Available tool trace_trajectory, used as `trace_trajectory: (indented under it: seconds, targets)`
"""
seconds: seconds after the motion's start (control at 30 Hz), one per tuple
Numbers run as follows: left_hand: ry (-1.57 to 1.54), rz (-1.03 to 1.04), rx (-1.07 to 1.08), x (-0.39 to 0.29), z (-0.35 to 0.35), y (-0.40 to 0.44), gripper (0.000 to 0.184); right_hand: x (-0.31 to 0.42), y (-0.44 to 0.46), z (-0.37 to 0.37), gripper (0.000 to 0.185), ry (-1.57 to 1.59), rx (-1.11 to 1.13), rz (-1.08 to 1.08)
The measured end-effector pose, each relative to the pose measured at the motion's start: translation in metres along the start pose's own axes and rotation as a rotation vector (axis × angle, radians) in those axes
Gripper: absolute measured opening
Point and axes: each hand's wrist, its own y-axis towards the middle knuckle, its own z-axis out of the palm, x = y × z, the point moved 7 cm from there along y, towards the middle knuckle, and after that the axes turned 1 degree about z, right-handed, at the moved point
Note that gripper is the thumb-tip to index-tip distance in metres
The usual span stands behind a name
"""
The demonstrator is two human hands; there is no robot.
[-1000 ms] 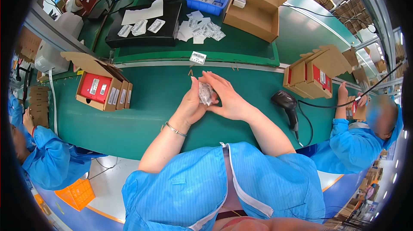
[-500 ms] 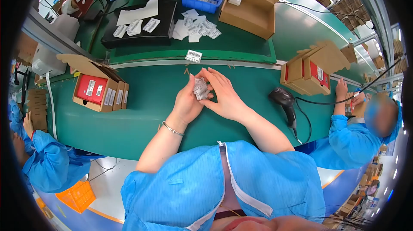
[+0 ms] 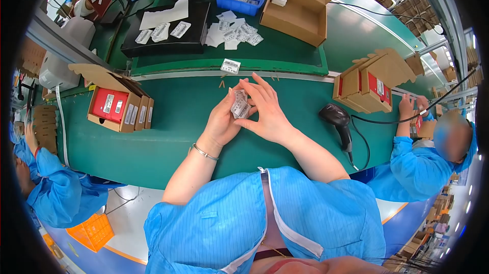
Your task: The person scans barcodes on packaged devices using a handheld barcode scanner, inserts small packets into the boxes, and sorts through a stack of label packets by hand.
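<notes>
A small stack of white printed labels (image 3: pixel 240 105) is held over the green work surface (image 3: pixel 173 106). My left hand (image 3: pixel 222 120) wraps round the stack from the left side. From the right, my right hand (image 3: pixel 267 113) touches the stack, its thumb at the lower edge and its fingers bent over the top. A single label (image 3: pixel 231 66) lies just beyond my fingertips on the green ledge. Farther back are a loose pile of labels (image 3: pixel 234 32) and a blue bin (image 3: pixel 239 0) with more labels inside.
Open cartons with red boxes stand at left (image 3: pixel 114 103) and right (image 3: pixel 367 85). A black scanner (image 3: pixel 336 117) with a cable lies right of my hands. Behind are a black box (image 3: pixel 191 39) and an open brown carton (image 3: pixel 298 11). Co-workers sit at both sides.
My right hand's fingers have lifted and shifted slightly over the label stack, so more of its printed face shows. The view has shifted a little. The right co-worker's hands have moved.
</notes>
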Motion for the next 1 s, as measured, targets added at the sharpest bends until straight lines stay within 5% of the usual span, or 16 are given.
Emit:
trace_trajectory:
  seconds: [0.47,0.7,0.8,0.87,1.0]
  targets:
    - [0.101,-0.034,-0.104,0.003,-0.007,-0.003,0.072,-0.001,0.001,0.004,0.082,-0.027,0.078,0.027]
    - [0.041,-0.004,0.024,-0.003,0.01,-0.004,0.048,-0.012,0.002,-0.002,0.075,0.235,0.043,0.079]
    - [-0.051,0.002,0.116,-0.009,0.016,-0.005,0.045,-0.009,0.003,-0.013,0.067,0.367,-0.005,0.089]
    - [-0.091,0.005,0.219,-0.011,0.019,-0.003,0.047,-0.007,0.004,-0.023,0.045,0.398,-0.089,0.122]
    - [-0.172,0.02,0.098,-0.006,0.007,-0.003,0.049,-0.006,0.002,-0.033,0.016,0.143,-0.31,-0.056]
